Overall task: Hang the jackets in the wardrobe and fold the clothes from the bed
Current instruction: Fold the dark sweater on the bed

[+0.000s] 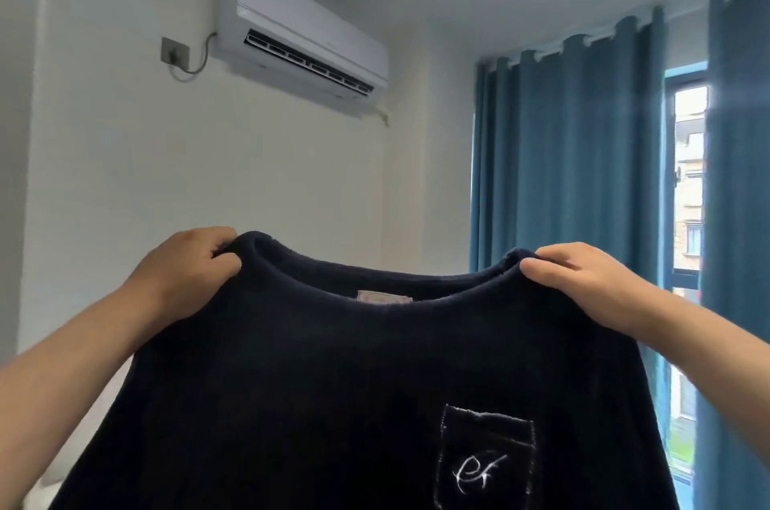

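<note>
2 hands (183,272) (583,284), 1 navy top (333,384), 1 AC (308,30), 2 curtains (562,155) (737,218).

Soft daylight comes in through the window (689,176) at the right of the frame, where the gap between the curtains (562,155) blows out to white and throws a pale streak of flare across the cloth beside it. The rest of the room is evenly, moderately bright, and the wall (208,176) greys toward the left edge. The sweater (333,384) in the lower half is so dark that its folds sink into near-black, while the wide lens tilts and bows the air conditioner (308,38) and curtain tops, and fine detail is slightly soft throughout.
</note>
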`<state>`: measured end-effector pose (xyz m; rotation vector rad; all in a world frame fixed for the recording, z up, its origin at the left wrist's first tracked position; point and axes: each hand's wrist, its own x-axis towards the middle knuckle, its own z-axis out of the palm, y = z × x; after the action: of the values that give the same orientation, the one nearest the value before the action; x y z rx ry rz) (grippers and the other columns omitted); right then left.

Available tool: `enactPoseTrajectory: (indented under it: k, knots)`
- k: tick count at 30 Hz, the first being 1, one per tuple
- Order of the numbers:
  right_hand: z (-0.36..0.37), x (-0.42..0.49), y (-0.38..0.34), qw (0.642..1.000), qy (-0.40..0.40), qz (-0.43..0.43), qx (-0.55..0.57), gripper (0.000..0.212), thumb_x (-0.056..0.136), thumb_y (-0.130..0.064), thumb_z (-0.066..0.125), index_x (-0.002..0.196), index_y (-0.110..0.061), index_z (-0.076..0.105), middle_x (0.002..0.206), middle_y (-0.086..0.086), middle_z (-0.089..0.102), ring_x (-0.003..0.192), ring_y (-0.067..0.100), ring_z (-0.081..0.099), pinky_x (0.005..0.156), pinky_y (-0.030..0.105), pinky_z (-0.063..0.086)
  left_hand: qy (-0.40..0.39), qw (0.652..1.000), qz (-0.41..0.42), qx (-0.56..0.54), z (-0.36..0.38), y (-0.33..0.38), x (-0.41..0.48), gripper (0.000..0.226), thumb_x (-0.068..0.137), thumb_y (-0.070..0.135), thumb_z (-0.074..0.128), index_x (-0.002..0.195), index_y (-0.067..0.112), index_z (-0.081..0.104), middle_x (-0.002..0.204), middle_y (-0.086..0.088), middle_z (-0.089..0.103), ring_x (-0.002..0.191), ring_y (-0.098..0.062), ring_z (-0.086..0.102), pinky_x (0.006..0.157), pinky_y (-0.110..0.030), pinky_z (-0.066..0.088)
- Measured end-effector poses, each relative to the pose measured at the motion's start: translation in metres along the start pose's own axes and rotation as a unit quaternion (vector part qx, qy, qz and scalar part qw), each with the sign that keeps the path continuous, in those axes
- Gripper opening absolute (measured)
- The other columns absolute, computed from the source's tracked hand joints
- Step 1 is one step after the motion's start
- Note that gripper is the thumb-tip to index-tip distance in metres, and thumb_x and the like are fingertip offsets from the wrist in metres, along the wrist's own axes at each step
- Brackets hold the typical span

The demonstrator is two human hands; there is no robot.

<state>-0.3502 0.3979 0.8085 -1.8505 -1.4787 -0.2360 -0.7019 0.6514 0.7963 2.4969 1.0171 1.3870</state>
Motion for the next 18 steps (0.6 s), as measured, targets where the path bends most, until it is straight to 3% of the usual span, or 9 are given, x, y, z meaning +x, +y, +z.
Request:
enactPoseTrajectory:
  k: [4, 7, 11, 14, 18]
  knots:
    - [0.012, -0.004, 0.002, 0.998, 0.021, -0.018, -0.050, 0.040, 0.088, -0.044, 0.061, 0.068, -0.010, 0.059, 0.060, 0.002, 0.057, 0.056, 0.013, 0.052, 0.059, 0.034, 0.042, -0.056, 0.998, 0.000, -0.034, -0.017, -0.002, -0.027, 0.046, 0.077, 0.062, 0.053, 0.081, 0.019, 0.068, 0.075, 0.000, 0.069, 0.072, -0.021, 0.065, 0.067, -0.043, 0.051]
    - [0.022, -0.009, 0.009, 0.998, 0.000, -0.029, -0.049, 0.031, 0.086, -0.038, 0.065, 0.068, -0.013, 0.061, 0.064, 0.004, 0.061, 0.056, 0.010, 0.053, 0.057, 0.031, 0.043, -0.093, 0.994, -0.025, -0.046, -0.018, -0.006, -0.048, 0.018, 0.093, 0.039, 0.060, 0.083, 0.030, 0.072, 0.076, 0.006, 0.072, 0.070, -0.011, 0.068, 0.061, -0.029, 0.049]
    - [0.056, -0.017, 0.027, 0.998, -0.053, -0.031, -0.035, 0.022, 0.086, -0.033, 0.067, 0.070, -0.018, 0.064, 0.067, -0.001, 0.065, 0.061, 0.010, 0.059, 0.061, 0.033, 0.048, -0.145, 0.987, -0.061, -0.040, -0.002, -0.020, -0.086, 0.021, 0.096, 0.028, 0.057, 0.085, 0.038, 0.071, 0.079, 0.014, 0.073, 0.072, -0.001, 0.067, 0.060, -0.021, 0.046]
    - [0.099, -0.021, 0.047, 0.993, -0.111, -0.017, -0.030, 0.017, 0.088, -0.029, 0.066, 0.076, -0.017, 0.066, 0.071, -0.001, 0.066, 0.068, 0.011, 0.061, 0.068, 0.035, 0.050, -0.178, 0.979, -0.098, -0.024, 0.026, -0.046, -0.114, 0.020, 0.096, 0.029, 0.055, 0.089, 0.039, 0.071, 0.087, 0.018, 0.072, 0.079, 0.001, 0.066, 0.068, -0.026, 0.049]
    - [0.181, -0.027, 0.079, 0.980, -0.193, 0.034, -0.024, 0.011, 0.090, -0.023, 0.064, 0.080, -0.021, 0.068, 0.077, -0.005, 0.069, 0.076, 0.011, 0.064, 0.074, 0.031, 0.050, -0.220, 0.962, -0.161, -0.005, 0.084, -0.100, -0.153, 0.021, 0.096, 0.033, 0.055, 0.080, 0.033, 0.069, 0.083, 0.019, 0.070, 0.078, 0.001, 0.064, 0.069, -0.026, 0.048]
